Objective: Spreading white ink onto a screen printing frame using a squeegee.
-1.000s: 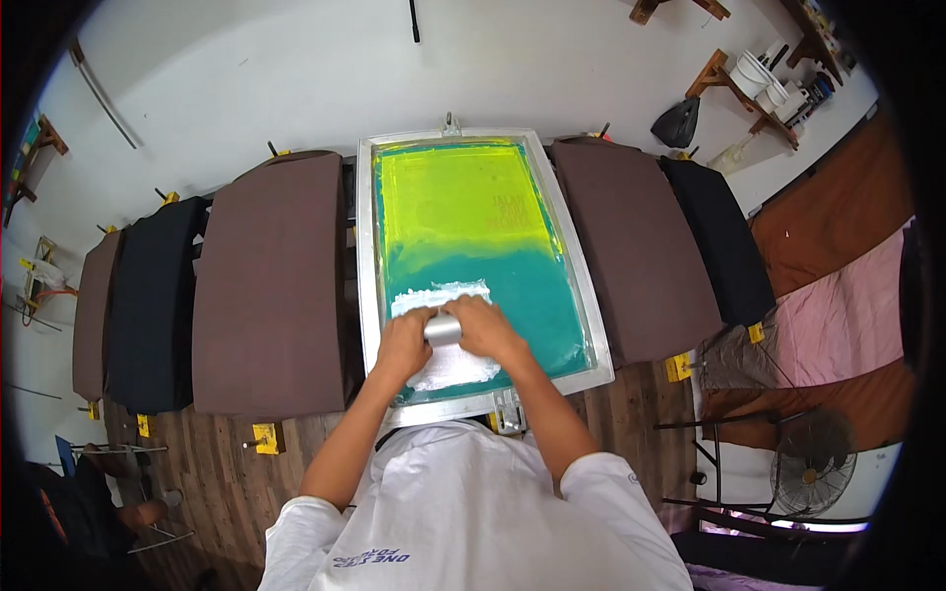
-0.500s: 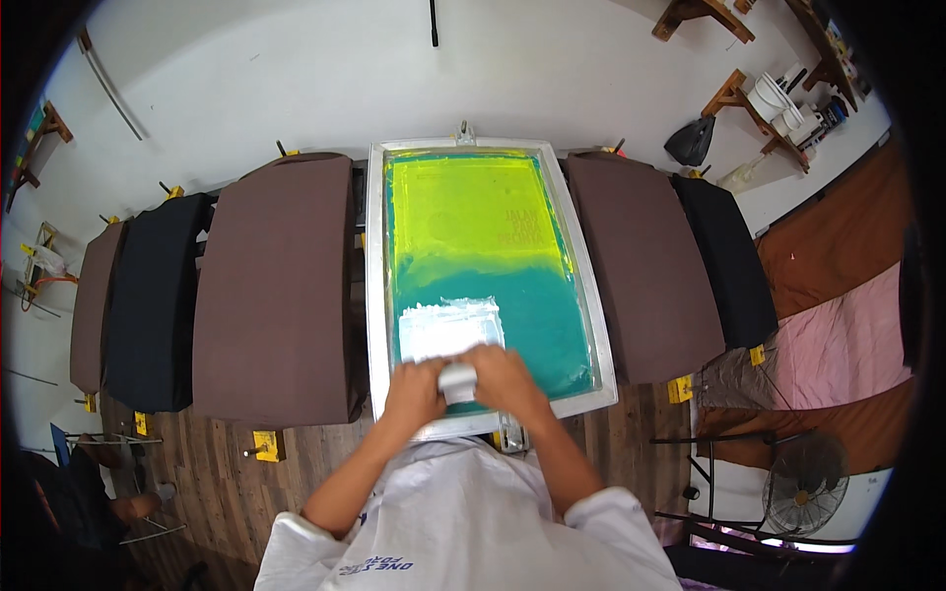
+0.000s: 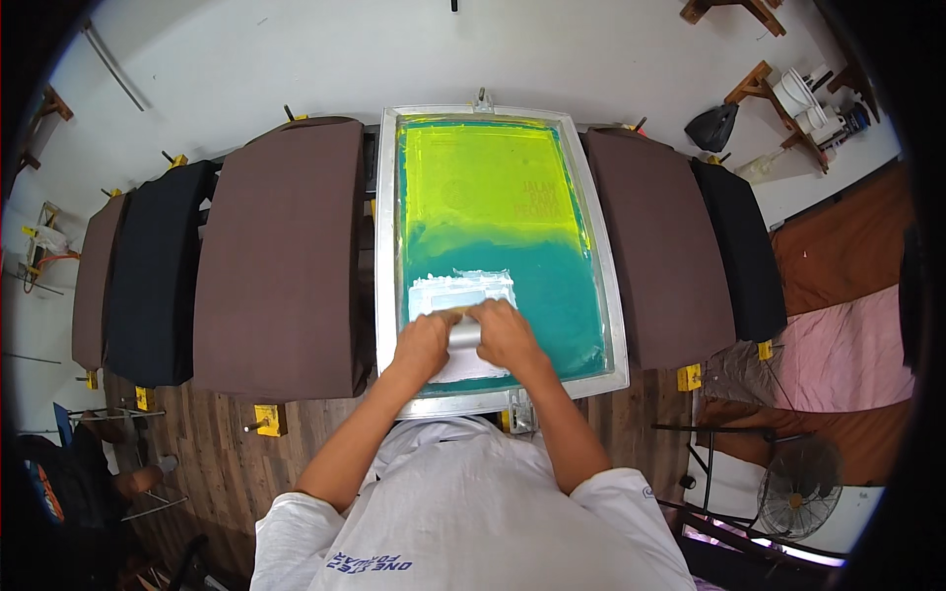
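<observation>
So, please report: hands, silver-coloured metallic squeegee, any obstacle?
Left hand and right hand gripping squeegee. Squeegee over white ink patch on rectangular green-and-yellow screen. No obstacle visible.

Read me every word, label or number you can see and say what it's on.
Framed screen: three short lines of brownish lettering; I won't copy the words.
White shirt: blue lettering; likewise not copied.
Sleeve mark: too small to read.
Shelf containers: any labels too small.
</observation>
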{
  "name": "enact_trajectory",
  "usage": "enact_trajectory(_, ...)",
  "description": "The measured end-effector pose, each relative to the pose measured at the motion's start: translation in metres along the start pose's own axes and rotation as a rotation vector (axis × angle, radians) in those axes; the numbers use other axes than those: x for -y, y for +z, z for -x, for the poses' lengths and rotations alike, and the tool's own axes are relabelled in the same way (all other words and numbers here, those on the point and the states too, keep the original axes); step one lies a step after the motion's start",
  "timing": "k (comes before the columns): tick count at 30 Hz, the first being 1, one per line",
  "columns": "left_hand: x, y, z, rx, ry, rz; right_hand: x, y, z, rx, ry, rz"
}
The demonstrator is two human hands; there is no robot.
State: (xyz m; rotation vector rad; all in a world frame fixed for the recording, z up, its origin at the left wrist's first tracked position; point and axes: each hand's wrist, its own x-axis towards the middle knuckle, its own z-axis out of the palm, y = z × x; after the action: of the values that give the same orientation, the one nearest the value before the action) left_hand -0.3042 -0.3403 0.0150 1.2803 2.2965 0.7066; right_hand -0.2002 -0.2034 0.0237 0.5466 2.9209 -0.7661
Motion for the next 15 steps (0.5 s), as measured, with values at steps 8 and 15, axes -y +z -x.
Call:
enact_trajectory(8,-0.021,0.017,0.074,0.104,0.015,0.052,0.023,0.01,0.081,0.046,0.07,-0.101)
enact_trajectory(15,-0.011,-0.012,0.02,0.257,-0.016,-0.044,0.015,-0.03,0.025,0.22,0.04,-0.024)
